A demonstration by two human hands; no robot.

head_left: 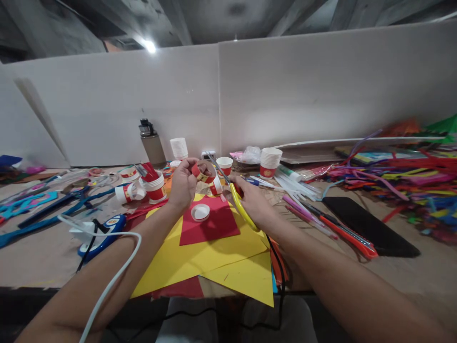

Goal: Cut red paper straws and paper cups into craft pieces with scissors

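My left hand is closed on a red paper cup ring, a bottomless band with a white rim. In my right hand is a pair of scissors with yellow handles. Its blades point up and left, beside the right edge of the ring; whether they touch it I cannot tell. Below the hands, a cut-off white cup bottom lies on a red paper sheet, which rests on larger yellow paper. Behind the ring, part of another red-and-white cup piece shows.
Stacked paper cups and a single cup stand behind. At left are a cup of red sticks, a blue power strip and a bottle. At right lie a utility knife, a black phone and colourful pipe cleaners.
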